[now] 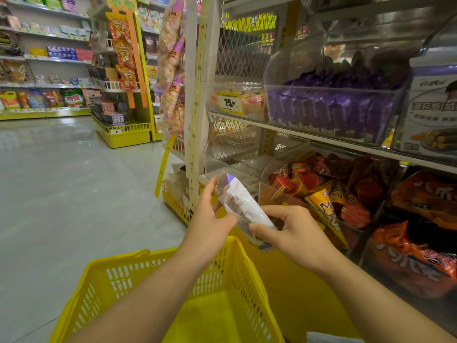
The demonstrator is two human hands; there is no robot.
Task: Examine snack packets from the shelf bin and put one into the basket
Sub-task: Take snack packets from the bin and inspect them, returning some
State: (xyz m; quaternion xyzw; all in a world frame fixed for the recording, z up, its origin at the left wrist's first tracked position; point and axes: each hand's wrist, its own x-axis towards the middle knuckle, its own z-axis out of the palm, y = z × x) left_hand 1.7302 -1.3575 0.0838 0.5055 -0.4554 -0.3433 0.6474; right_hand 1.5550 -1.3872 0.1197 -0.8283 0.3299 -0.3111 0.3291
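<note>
I see a glossy pale tiled floor (61,174), yellow-based shelving (44,70) along the far wall, a white perforated upright post (195,100), metal mesh backing (237,53)

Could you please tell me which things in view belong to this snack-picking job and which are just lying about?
Belong to the job:
left hand
right hand
white packet, held by both
yellow basket
purple-packet bin

Just lying about:
cone-snack bin
orange bags
price tag
hanging snack strips

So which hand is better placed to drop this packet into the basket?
Probably the left hand: it holds the snack packet directly above the yellow basket, while the right hand sits nearer the shelf.
</note>
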